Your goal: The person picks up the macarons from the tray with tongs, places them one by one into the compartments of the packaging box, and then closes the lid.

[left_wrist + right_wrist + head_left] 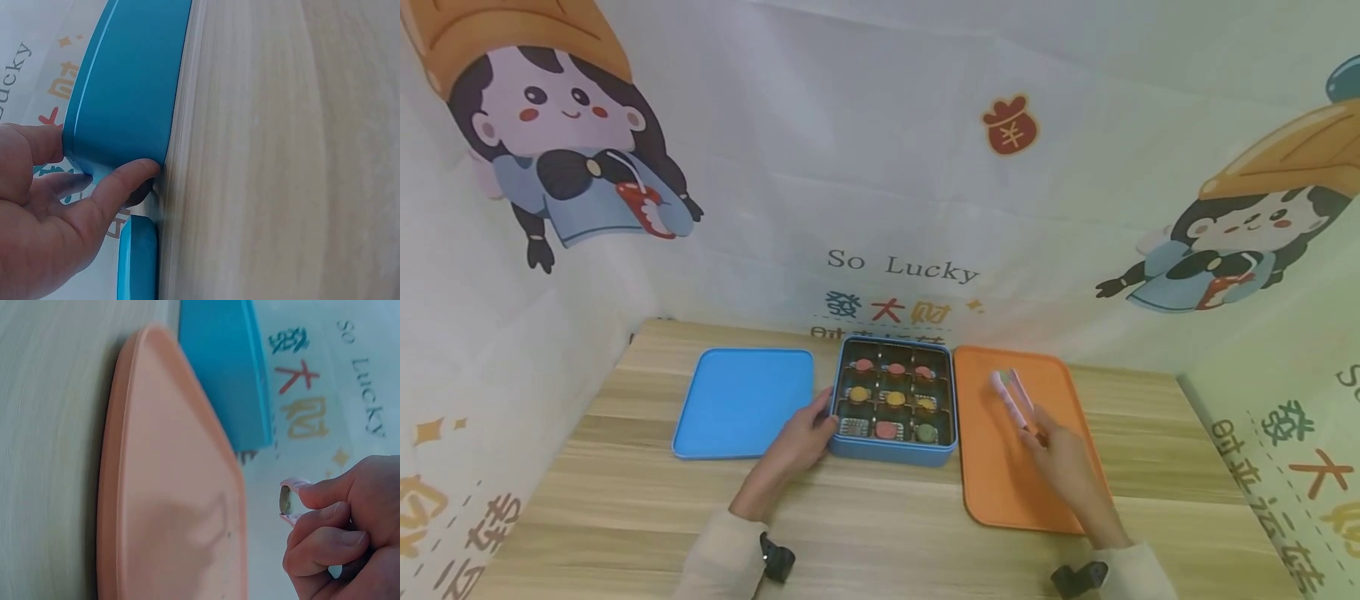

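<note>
Head view: blue box (pixel 891 453) sits on desk (pixel 887 533), between flat blue tray (pixel 745 404) and orange tray (pixel 1000 492); three-by-three compartments, front left one showing no coloured piece. Left hand (pixel 807 433) bent about the box's left side near the front corner. Right hand (pixel 1062 458) pinches pink tongs (pixel 1013 407) above the orange tray, tips pointing away from the person; greenish piece (pixel 1004 377) between the tips. Est.: tongs light and springy, best taken partway along both arms so thumb and fingers set the squeeze; piece small and light, firmness unknown, so clasp it across its sides with mild pressure, since it may slip or dent. Left wrist view: left hand spans the box end, one digit at the rim, another low on the wall near the desk. Est.: box stiff, smooth, probably light enough to slide if nudged; hold at the outer walls, clear of the compartments. Right wrist view: thumb and curled fingers squeeze the tongs, greenish-brown edge of the piece visible between the tips; contact detail too small to judge.
</note>
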Motion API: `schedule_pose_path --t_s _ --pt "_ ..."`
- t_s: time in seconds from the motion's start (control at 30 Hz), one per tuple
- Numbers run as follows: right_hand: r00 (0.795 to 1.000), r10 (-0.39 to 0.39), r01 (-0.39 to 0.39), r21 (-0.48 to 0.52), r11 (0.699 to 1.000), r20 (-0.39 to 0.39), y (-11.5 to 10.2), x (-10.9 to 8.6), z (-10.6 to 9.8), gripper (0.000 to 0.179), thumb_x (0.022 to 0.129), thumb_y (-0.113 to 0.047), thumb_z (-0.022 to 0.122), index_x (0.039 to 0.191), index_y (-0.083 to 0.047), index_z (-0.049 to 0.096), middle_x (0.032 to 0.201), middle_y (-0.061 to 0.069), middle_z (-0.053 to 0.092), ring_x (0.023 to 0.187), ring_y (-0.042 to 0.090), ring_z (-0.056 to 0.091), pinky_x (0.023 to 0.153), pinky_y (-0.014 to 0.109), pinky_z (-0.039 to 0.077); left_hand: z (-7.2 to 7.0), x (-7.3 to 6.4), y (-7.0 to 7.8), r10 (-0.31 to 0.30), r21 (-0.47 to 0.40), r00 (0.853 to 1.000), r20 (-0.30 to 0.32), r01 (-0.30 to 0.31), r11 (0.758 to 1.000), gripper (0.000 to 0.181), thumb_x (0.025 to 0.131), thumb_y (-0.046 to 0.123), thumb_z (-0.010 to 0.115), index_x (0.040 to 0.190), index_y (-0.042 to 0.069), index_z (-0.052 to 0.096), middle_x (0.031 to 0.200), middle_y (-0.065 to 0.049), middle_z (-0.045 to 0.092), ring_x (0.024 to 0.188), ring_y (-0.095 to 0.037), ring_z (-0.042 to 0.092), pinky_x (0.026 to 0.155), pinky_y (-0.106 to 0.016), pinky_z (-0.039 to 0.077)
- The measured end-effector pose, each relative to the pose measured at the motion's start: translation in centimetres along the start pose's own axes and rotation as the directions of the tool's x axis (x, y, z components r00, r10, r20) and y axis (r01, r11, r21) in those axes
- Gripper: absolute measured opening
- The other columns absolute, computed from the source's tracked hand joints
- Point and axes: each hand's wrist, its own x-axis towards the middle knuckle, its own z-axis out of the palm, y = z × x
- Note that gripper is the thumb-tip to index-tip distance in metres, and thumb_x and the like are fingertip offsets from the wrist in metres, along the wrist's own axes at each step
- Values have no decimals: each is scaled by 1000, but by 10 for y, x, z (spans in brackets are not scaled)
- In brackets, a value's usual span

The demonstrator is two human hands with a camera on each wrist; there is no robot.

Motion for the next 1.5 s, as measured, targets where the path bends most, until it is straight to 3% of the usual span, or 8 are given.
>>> schedule_pose_path --t_s 0.23,0.47,0.77,0.9,1.0,1.13,1.23,1.5 --pt "998 -59 59 35 998 2 -20 -9 7 39 84 -9 62 119 5 52 59 -2 44 42 1 29 35 18 26 0 0 0 9 5 1000 -9 -8 1000 55 92 19 46 143 15 27 127 -14 50 63 -18 49 52 -27 42" --pt "996 -83 81 48 996 39 -36 -16 16 49 83 -10 63 128 4 47 58 -5 43 43 0 30 36 17 25 -1 -1 0 39 38 999 -22 -38 999 55 91 18 46 142 10 27 132 -17 46 102 -25 49 66 -28 44" --pt "990 -98 87 112 990 97 -61 -26 32 52 83 -12 64 129 4 46 57 -7 41 43 -1 27 37 15 24 0 -1 0 29 38 999 -21 -29 999 55 91 19 46 142 9 27 133 -17 45 102 -26 50 67 -30 45" --pt "989 -86 71 124 990 121 -71 -27 41 53 83 -14 64 131 -1 46 56 -8 41 43 -1 29 37 16 25 0 -1 0 16 30 1000 -19 -16 999 55 91 19 46 142 10 27 133 -17 45 92 -24 53 64 -30 44" --pt "985 -94 74 137 988 146 -79 -28 46 54 83 -15 64 132 -2 44 56 -8 42 42 0 31 36 15 25 -1 -1 1 13 33 1000 -17 -13 999 56 91 19 45 143 10 26 133 -17 45 97 -25 52 75 -35 45" --pt "975 -129 102 153 983 182 -88 -28 53 55 83 -15 64 132 1 43 56 -9 43 42 -1 32 36 12 26 -2 -2 1 28 43 999 -16 -27 999 56 91 20 45 143 9 26 135 -18 42 123 -30 39 98 -43 34" --pt "968 -158 130 146 981 197 -94 -27 58 55 83 -15 64 131 1 44 56 -11 43 42 -1 33 35 12 26 -2 -2 0 36 49 999 -17 -35 998 56 91 20 45 142 8 26 135 -18 41 127 -32 32 102 -45 28" --pt "957 -194 163 150 975 217 -103 -28 66 57 82 -16 64 132 1 42 57 -11 45 43 -1 36 35 12 29 -2 -2 0 55 80 998 -23 -53 995 55 91 21 45 142 8 27 133 -19 43 125 -33 35 101 -46 29"
